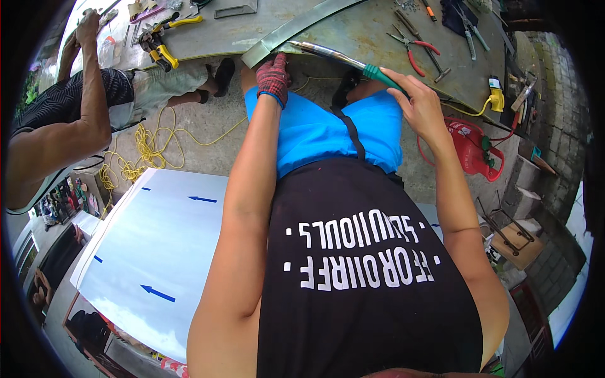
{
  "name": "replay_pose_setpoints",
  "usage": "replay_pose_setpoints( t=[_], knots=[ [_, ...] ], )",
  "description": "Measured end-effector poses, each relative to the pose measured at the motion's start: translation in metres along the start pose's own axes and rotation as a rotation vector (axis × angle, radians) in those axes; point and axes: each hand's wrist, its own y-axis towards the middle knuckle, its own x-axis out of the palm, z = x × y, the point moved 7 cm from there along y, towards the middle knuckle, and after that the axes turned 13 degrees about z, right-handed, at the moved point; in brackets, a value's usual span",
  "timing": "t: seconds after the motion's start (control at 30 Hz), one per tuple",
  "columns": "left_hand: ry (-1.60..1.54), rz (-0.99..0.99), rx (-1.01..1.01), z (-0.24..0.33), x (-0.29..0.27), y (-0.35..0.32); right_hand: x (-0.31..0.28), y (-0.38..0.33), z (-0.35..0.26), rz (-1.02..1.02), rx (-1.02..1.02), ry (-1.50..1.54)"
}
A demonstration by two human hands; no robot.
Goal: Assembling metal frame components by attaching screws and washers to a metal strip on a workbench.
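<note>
A long, bent sheet-metal strip (pixel 302 26) lies across the metal-topped table, its near end reaching the front edge. My left hand (pixel 273 79), in a red and dark knit glove, is closed at that end, with its fingertips partly hidden by the metal. In my bare right hand (pixel 416 101) is the green handle of what looks like a soldering iron (pixel 334 54). Its long metal shaft points left, and the tip is close to the strip's edge; I cannot tell whether they touch.
On the table (pixel 353 31) lie yellow-handled snips (pixel 161 41), red-handled pliers (pixel 414 53), a hammer (pixel 435 66) and a square (pixel 236 7). A red gas cylinder (pixel 469 148) stands right. Yellow cord (pixel 148 151) coils on the floor. Another person's arm (pixel 91 94) works at left.
</note>
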Motion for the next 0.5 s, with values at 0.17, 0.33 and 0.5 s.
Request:
replay_pose_setpoints(
  t=[0.17, 0.33, 0.5],
  knots=[
    [0.006, 0.007, 0.028, 0.0, 0.0, -0.001, 0.012, 0.007, -0.001, -0.025, -0.031, -0.02],
    [0.031, 0.042, 0.044, 0.004, -0.001, -0.005, 0.017, 0.009, -0.002, -0.036, -0.05, -0.036],
    [0.051, 0.032, 0.051, 0.001, -0.002, 0.0, 0.019, 0.011, -0.003, -0.039, -0.04, -0.038]
  ],
)
